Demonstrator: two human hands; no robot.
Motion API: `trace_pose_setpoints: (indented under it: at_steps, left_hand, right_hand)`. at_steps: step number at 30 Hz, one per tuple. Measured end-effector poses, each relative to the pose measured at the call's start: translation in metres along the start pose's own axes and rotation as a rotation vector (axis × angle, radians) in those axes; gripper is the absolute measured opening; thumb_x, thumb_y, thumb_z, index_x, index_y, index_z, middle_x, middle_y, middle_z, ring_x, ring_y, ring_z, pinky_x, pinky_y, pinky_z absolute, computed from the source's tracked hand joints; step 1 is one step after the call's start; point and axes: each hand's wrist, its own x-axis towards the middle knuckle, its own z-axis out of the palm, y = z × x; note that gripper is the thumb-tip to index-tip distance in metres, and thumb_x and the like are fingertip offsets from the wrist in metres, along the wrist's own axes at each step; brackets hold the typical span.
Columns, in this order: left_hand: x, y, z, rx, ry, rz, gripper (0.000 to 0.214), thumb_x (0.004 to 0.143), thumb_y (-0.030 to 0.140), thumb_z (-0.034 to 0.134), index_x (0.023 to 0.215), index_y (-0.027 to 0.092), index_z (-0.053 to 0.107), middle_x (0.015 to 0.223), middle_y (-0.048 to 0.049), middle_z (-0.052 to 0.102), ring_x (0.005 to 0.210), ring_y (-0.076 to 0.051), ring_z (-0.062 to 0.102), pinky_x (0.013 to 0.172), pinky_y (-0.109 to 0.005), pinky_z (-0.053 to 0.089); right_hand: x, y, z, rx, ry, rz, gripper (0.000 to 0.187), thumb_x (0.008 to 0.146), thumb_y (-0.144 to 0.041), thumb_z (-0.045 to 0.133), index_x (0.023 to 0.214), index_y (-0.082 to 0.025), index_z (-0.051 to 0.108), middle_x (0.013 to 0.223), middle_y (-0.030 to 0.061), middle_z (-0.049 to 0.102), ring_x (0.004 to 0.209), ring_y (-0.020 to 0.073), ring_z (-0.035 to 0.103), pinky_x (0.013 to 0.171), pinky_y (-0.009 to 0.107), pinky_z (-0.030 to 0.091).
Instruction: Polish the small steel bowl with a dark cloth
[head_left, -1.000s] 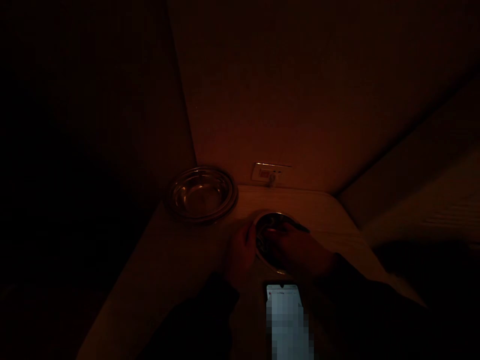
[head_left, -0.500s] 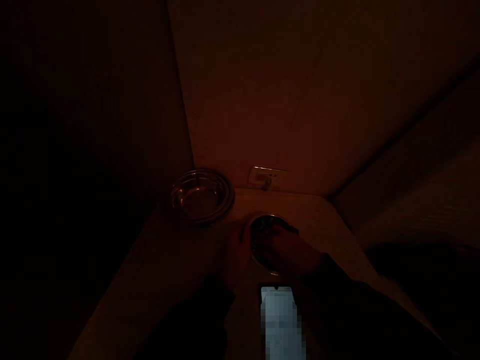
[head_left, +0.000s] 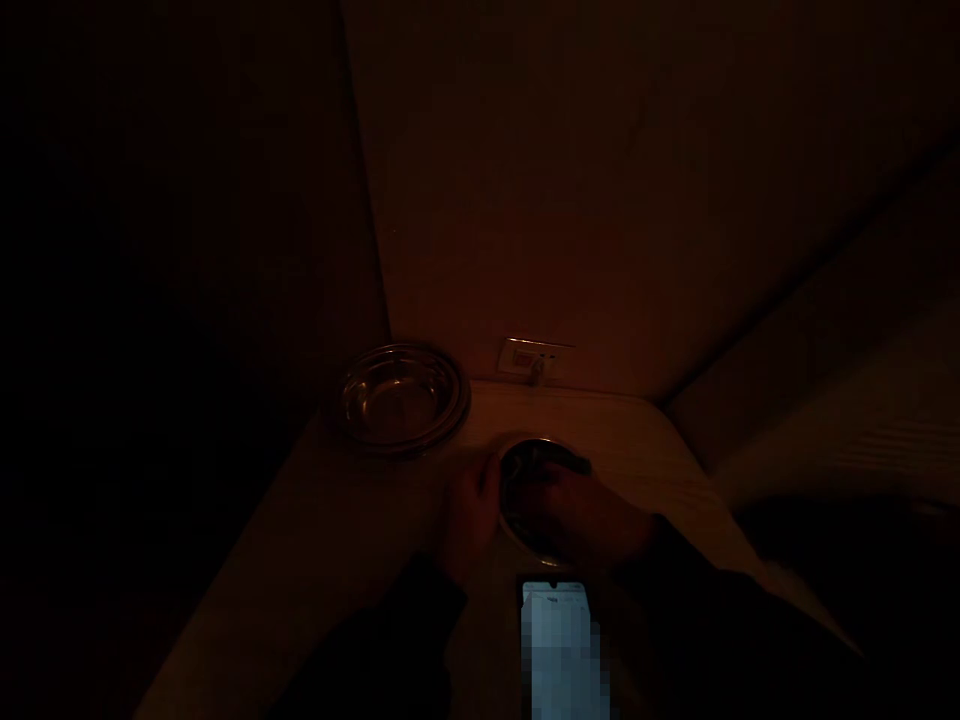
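Slightly shifted is the right hand (head_left: pixel 589 505), inside the round, pale-rimmed dark bowl (head_left: pixel 550 563) on the pale wooden table (head_left: pixel 637 430); its closure I cannot tell. The left hand (head_left: pixel 471 512) touches the bowl, grip unclear. Uneven pushing could slide it into the black, lit phone (head_left: pixel 561 640).
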Motion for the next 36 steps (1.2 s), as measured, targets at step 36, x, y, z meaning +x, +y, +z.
trace_pose_setpoints:
  at_steps: [36]
  left_hand:
    - [0.031,0.001,0.002,-0.102,-0.09,-0.041,0.036,0.087,0.032,0.04,0.109,0.016,0.064,0.111,-0.0071,0.068,0.101,-0.02,0.062,0.089,-0.032,0.046]
  right_hand:
    - [0.022,0.031,-0.006,-0.112,0.07,0.056,0.027,0.09,-0.027,0.044,0.109,-0.02,0.063,0.099,0.0111,0.067,0.1,0.0261,0.055,0.076,0.036,0.046]
